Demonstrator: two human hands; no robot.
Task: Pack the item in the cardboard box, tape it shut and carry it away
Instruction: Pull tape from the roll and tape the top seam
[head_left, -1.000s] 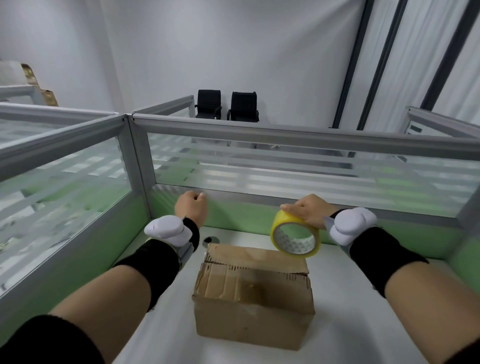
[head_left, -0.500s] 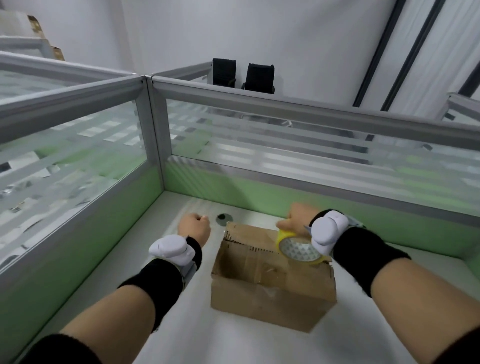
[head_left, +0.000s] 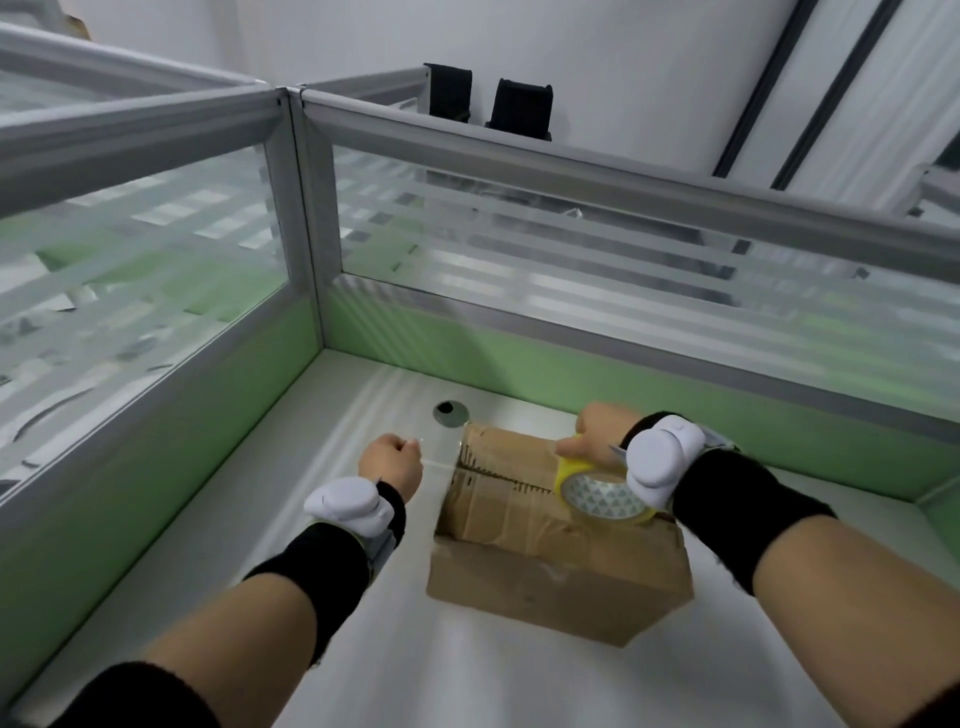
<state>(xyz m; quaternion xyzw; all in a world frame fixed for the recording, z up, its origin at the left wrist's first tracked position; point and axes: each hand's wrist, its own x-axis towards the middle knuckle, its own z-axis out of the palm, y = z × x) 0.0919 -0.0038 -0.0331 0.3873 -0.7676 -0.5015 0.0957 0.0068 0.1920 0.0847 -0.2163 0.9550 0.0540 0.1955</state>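
A brown cardboard box (head_left: 524, 540) stands on the white desk (head_left: 363, 634) with its top flaps folded shut. My right hand (head_left: 597, 434) grips a yellow roll of clear tape (head_left: 600, 499) and presses it on the box top, near the right side. My left hand (head_left: 392, 465) is a closed fist just left of the box, level with its top edge. It pinches the end of a thin clear strip of tape (head_left: 439, 454) that stretches from the fist across the box's left edge. What is inside the box is hidden.
Green and frosted-glass partitions (head_left: 571, 374) wall the desk at the back and on the left (head_left: 156, 415). A round cable hole (head_left: 451, 411) lies just behind the box. Two black chairs (head_left: 522, 109) stand beyond the partition.
Both hands have come down from above the box. The tape roll now rests on the box top, and my left fist has moved out to the box's left with the tape end.
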